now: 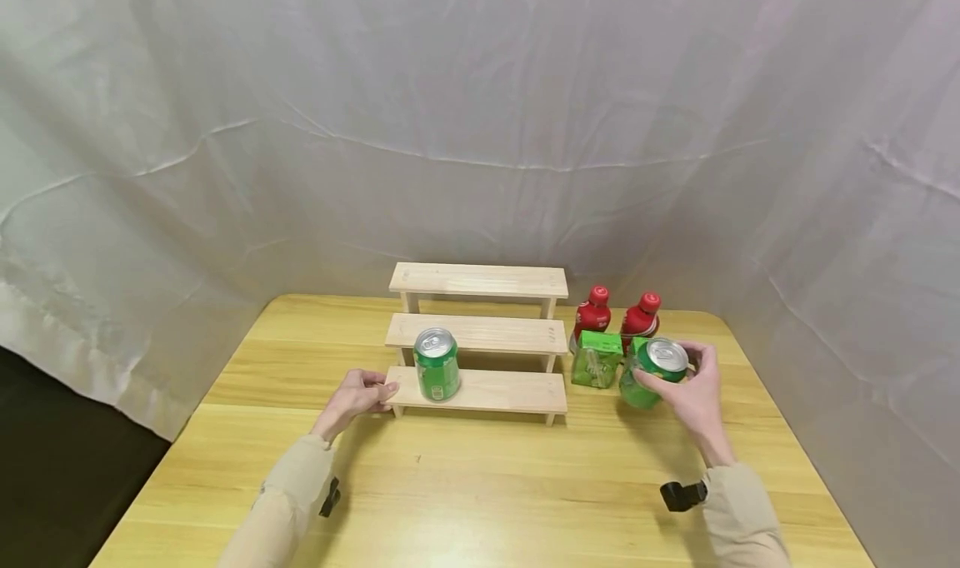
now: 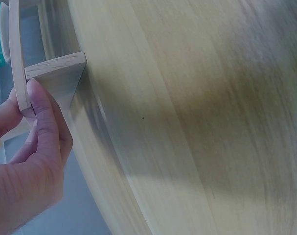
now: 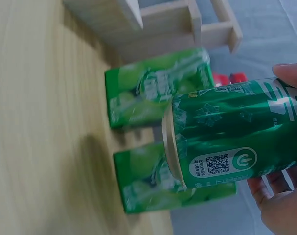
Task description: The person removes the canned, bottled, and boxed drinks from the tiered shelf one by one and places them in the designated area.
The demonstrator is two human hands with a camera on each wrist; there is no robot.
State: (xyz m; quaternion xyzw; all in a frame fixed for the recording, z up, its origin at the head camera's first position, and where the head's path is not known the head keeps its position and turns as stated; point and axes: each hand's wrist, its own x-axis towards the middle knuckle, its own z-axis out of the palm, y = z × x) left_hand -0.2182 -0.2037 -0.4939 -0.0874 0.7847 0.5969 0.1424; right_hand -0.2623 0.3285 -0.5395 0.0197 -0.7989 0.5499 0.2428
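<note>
Head view: right hand [image 1: 693,397] wraps a green can [image 1: 651,374], lifted and tilted, right of the stepped shelf [image 1: 480,391]; left hand [image 1: 358,395] pinches the shelf's left end.

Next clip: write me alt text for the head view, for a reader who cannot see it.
A person's right hand grips a green can beside two green cartons and two red-capped bottles. The left hand holds the left end of a three-step wooden rack, where a second green can stands on the lowest step, all on a wooden table.
</note>
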